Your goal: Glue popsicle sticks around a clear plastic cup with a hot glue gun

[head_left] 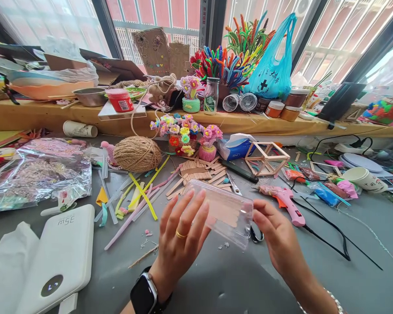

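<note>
Above the grey tabletop I hold a see-through plastic box (pixel 229 233) between both hands, tilted down to the right. A flat pinkish-tan panel (pixel 225 210) with a wavy edge shows in or through it; I cannot tell which. My left hand (pixel 185 226) lies over the box's left end, fingers closed on it, its thumb mostly hidden. At the right end, my right hand (pixel 275 231) pinches the edge between thumb and fingers. Behind the box lies a pile of wooden craft sticks (pixel 196 171), with scissors (pixel 233 183) beside it. A dark, shiny oval object (pixel 256 233) is partly hidden by the box.
A pink glue gun (pixel 286 203) with its black cord lies to the right. Left are a ball of twine (pixel 137 154), yellow pipe cleaners (pixel 144 198) and a white power bank (pixel 68 248). A stick frame (pixel 267 159) stands behind, below a crowded shelf (pixel 118 120).
</note>
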Available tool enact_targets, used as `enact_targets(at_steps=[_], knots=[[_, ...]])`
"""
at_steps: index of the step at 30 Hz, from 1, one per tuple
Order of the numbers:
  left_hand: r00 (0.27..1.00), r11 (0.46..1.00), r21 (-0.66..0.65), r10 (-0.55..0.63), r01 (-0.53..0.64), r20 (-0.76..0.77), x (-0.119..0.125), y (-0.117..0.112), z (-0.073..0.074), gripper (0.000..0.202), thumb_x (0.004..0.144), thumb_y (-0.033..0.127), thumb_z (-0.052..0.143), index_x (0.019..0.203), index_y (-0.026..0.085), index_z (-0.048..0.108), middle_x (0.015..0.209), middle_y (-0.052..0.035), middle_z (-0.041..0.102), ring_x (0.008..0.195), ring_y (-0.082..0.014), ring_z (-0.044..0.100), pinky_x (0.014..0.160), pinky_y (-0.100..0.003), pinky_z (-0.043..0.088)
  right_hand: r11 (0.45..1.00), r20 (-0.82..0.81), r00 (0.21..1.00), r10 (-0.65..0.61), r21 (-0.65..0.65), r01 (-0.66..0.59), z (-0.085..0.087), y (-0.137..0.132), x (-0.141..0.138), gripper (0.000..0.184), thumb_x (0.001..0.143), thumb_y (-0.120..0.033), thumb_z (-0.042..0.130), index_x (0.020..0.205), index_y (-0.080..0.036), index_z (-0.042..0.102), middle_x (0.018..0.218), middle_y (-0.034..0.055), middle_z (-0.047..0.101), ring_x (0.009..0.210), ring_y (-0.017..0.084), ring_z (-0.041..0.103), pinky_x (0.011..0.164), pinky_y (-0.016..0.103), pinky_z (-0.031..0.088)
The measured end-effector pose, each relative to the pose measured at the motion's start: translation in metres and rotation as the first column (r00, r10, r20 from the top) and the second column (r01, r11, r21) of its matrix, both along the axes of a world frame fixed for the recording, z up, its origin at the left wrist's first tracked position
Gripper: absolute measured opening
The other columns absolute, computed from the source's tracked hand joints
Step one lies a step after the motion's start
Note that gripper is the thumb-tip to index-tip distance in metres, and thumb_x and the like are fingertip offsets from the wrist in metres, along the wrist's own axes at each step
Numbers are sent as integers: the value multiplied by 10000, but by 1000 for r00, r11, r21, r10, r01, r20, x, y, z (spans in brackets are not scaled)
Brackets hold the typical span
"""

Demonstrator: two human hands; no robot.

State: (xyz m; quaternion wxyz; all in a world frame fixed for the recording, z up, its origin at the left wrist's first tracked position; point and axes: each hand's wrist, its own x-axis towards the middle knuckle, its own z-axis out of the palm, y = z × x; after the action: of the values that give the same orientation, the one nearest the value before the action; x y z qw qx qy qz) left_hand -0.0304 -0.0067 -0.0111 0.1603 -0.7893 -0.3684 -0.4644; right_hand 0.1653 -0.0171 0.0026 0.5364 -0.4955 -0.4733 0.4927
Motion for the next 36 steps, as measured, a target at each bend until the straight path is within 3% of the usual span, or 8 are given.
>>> enact_targets(at_steps=[5, 8, 10, 12, 16, 19, 24, 36], knots=[[999, 999, 47, 23, -21, -48, 4, -3, 0, 641, 688, 59, 658, 1236, 281, 412, 1259, -18, 527, 1267, -185, 334, 1091, -431, 159, 997, 58, 997, -41, -65, 45, 1, 1, -2, 238, 740, -402, 602, 814, -175, 605, 713, 21, 603, 615, 121, 515, 588, 259, 426], [990, 1000, -5, -19, 20, 140, 5, 2, -1, 835, 638, 149, 724, 1323, 316, 277, 1352, -34, 401, 1304, -218, 255, 1094, -450, 151, 995, 6, 999, -54, -83, 54, 1, 3, -1, 234, 721, -394, 622, 776, -166, 618, 694, 26, 614, 591, 118, 520, 570, 259, 436], [940, 980, -124, -108, 155, 324, 3, 7, 0, 1026, 556, 261, 782, 1367, 293, 153, 1413, -98, 270, 1299, -297, 247, 1053, -505, 223, 992, -44, 997, -68, -108, 63, 2, 5, 0, 235, 703, -394, 639, 757, -165, 630, 697, 29, 624, 594, 120, 532, 566, 259, 448], [854, 878, -310, -181, 364, 488, -2, 12, 3, 1089, 549, 324, 778, 1379, 280, 75, 1431, -140, 212, 1297, -319, 245, 1023, -507, 276, 989, -96, 992, -78, -133, 65, 4, 6, 1, 234, 682, -392, 657, 745, -168, 640, 705, 29, 631, 592, 120, 539, 551, 257, 455], [726, 439, -610, -162, 660, 669, -12, 14, 13, 803, 649, 332, 708, 1328, 280, 283, 1383, -100, 354, 1263, -280, 333, 1011, -397, 333, 985, -170, 982, -81, -166, 53, 9, 5, 0, 215, 656, -374, 686, 722, -174, 643, 695, 16, 627, 585, 111, 540, 525, 237, 455], [641, 307, -585, -126, 751, 757, -16, 14, 20, 756, 642, 317, 717, 1297, 248, 346, 1346, -102, 403, 1232, -273, 379, 986, -348, 366, 986, -211, 975, -69, -161, 35, 12, 3, -2, 202, 658, -367, 688, 716, -179, 640, 676, 4, 617, 569, 99, 529, 508, 219, 446], [596, 240, -560, -112, 793, 795, -20, 12, 23, 706, 633, 264, 728, 1259, 232, 403, 1301, -108, 451, 1186, -273, 430, 962, -342, 385, 988, -221, 973, -65, -153, 32, 13, 2, -1, 191, 671, -374, 676, 717, -191, 644, 633, -12, 610, 531, 87, 512, 503, 219, 437], [578, 235, -556, -29, 797, 816, -16, 13, 25, 687, 558, 153, 761, 1178, 230, 476, 1118, -76, 589, 1038, -237, 544, 853, -297, 451, 991, -214, 975, -55, -130, 27, 12, 4, 3, 194, 685, -373, 667, 703, -183, 630, 616, -19, 591, 515, 74, 506, 492, 194, 431]])
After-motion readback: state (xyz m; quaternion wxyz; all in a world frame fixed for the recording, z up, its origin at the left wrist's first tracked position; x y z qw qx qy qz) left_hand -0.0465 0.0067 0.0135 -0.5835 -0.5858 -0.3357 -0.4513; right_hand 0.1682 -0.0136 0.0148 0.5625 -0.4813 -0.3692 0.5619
